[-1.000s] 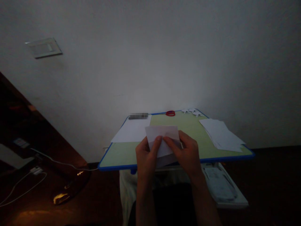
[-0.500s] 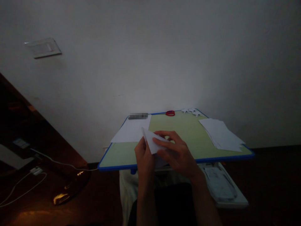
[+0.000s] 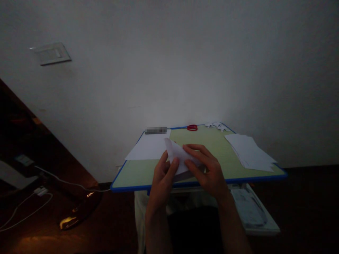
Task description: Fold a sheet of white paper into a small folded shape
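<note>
Between my two hands, above the table's near edge, is a folded piece of white paper (image 3: pixel 180 155) with a corner pointing up at the left. My left hand (image 3: pixel 163 174) grips its left side, thumb on the front face and fingers behind. My right hand (image 3: pixel 208 167) pinches the right side, with fingertips lying on the front face. Part of the paper's right end is hidden by my right fingers. Both hands are closed on this one paper.
The green table (image 3: pixel 143 173) has a blue rim. White sheets (image 3: pixel 148 146) lie at left under a blurred grey object (image 3: pixel 156 130). Red-handled scissors (image 3: pixel 192 127), paper scraps (image 3: pixel 217 126) and a paper stack (image 3: pixel 249 151) lie behind and right. A tray (image 3: pixel 251 211) sits below the table.
The paper has turned so its broad face shows more, and its tip has risen slightly. My left thumb now presses the front face; my right hand has shifted a little right.
</note>
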Tool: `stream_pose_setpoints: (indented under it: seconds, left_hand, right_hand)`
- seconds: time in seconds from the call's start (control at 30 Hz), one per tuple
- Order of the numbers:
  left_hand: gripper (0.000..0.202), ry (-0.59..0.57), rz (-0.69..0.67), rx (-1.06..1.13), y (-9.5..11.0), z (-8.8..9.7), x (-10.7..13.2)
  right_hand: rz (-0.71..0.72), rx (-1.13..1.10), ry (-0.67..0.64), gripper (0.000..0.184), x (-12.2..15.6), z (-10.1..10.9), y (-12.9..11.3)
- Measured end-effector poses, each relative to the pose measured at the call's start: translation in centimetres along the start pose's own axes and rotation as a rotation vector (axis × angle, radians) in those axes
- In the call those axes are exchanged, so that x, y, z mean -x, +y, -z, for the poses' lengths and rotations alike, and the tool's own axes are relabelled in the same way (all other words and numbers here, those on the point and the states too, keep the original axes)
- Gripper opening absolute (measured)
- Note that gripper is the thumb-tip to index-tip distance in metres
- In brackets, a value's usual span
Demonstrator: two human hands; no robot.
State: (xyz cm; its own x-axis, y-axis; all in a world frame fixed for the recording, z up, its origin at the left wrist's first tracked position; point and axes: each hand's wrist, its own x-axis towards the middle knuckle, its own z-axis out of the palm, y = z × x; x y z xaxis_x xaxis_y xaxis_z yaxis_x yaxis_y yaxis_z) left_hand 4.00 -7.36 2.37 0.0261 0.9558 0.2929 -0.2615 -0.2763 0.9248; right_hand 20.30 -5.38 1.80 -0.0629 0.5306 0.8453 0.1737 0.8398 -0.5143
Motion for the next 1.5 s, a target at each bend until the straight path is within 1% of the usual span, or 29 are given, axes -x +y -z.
stream_pose_setpoints:
  seconds: [0.13, 0.2, 0.37, 0.5, 0.67, 0.73, 0.83, 0.93, 1.0, 1.03, 1.1, 1.17, 1.23, 1.3, 1.43, 1.5]
  left_hand:
    - [0.050, 0.104, -0.081, -0.045, -0.5, -0.3, -0.2]
    - [0.049, 0.156, -0.107, -0.082, -0.6, -0.6, -0.3]
    - [0.056, 0.152, -0.130, -0.138, -0.4, -1.1, -0.3]
    - [0.052, 0.201, -0.124, -0.125, 0.0, -1.1, -0.1]
    - [0.045, 0.173, -0.128, -0.153, 0.2, -1.1, -0.2]
    - [0.047, 0.213, -0.106, -0.138, 0.2, -1.2, -0.3]
    - [0.048, 0.271, -0.102, -0.099, 0.1, -1.5, -0.6]
    - [0.048, 0.299, -0.132, 0.002, 0.0, -2.1, -0.9]
    - [0.050, 0.312, -0.139, 0.093, 0.1, -2.5, -1.0]
    - [0.051, 0.313, -0.137, 0.136, 0.1, -2.7, -1.0]
    - [0.053, 0.304, -0.136, 0.188, 0.2, -3.0, -1.0]
    - [0.054, 0.284, -0.148, 0.193, 0.3, -3.1, -0.9]
    - [0.055, 0.245, -0.164, 0.184, 0.3, -3.0, -0.9]
    - [0.055, 0.209, -0.177, 0.165, 0.3, -2.8, -0.8]
    - [0.048, 0.146, -0.225, 0.016, 0.6, -2.0, -0.5]
    - [0.049, 0.108, -0.248, -0.083, 1.0, -1.4, -0.2]
  right_hand:
    - [0.002, -0.001, -0.010, 0.043, -0.1, -0.1, -0.1]
    - [0.007, -0.003, -0.014, 0.042, -0.2, -0.1, -0.1]
    - [0.010, -0.009, -0.025, 0.043, -0.2, 0.0, -0.2]
    - [0.033, 0.016, -0.059, 0.046, -0.1, 0.1, -0.2]
    - [0.056, 0.080, -0.096, 0.051, 0.0, 0.1, -0.2]
    - [0.057, 0.116, -0.096, 0.052, 0.0, 0.0, 0.0]
    - [0.067, 0.188, -0.051, 0.051, 0.1, -0.2, 0.2]
    - [0.073, 0.277, 0.004, 0.044, 0.1, -0.4, 0.3]
    - [0.075, 0.326, -0.011, 0.043, 0.1, -0.6, 0.1]
    - [0.073, 0.344, -0.036, 0.046, 0.2, -0.7, -0.1]
    - [0.058, 0.357, -0.105, 0.059, 0.2, -0.8, -0.4]
    - [0.038, 0.339, -0.155, 0.072, 0.2, -1.0, -0.6]
    - [0.021, 0.289, -0.180, 0.078, 0.2, -1.1, -0.7]
    - [0.012, 0.218, -0.169, 0.075, 0.1, -1.2, -0.6]
    - [0.010, 0.111, -0.073, 0.050, -0.1, -1.0, -0.3]
    - [0.010, 0.085, -0.034, 0.044, -0.3, -0.7, -0.4]
